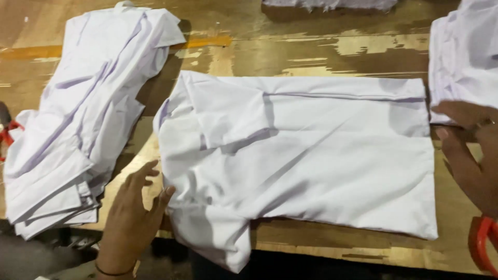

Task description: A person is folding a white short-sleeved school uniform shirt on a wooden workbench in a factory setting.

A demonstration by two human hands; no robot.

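Note:
A folded white garment (311, 155) lies flat across the middle of a worn wooden table (321, 52), with one corner hanging over the near edge. My left hand (134, 207) rests at the garment's left edge, fingers spread, thumb touching the cloth. At the garment's right end my right hand (469, 150) hovers with fingers apart, holding nothing, next to another white garment (464, 57).
A stack of folded white garments (78, 124) sits at the left of the table. More white cloth (332, 4) lies at the far edge. A red object (482, 243) is at the lower right, another red object (8, 132) at the far left.

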